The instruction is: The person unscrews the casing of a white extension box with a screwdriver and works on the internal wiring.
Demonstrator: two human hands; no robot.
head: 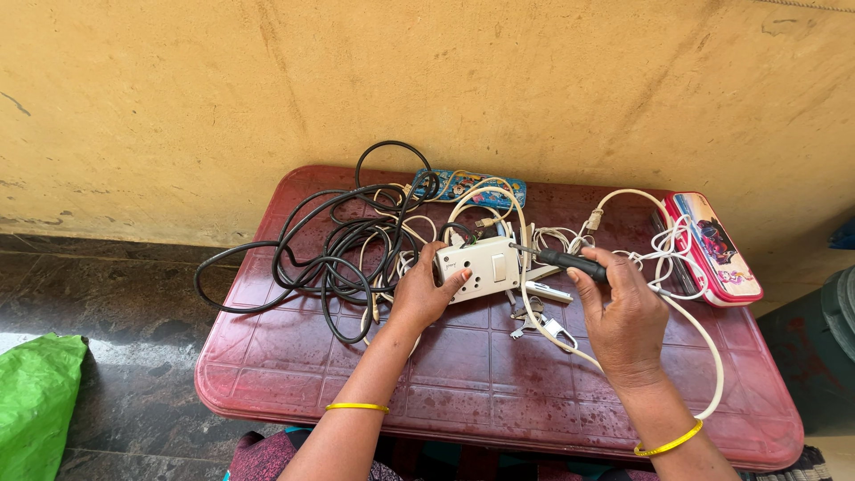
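Observation:
My left hand grips the left end of a white switch-and-socket box and holds it just above the maroon plastic table. In my right hand is a black-handled screwdriver, its metal tip pointing left at the box's right edge. A white cable loops from the box around my right wrist. Keys and a small white tester lie under the box.
A tangle of black cable covers the table's left half and hangs over its edge. A blue pencil case sits at the back, a red one at the right. A green bag lies on the floor, a yellow wall behind.

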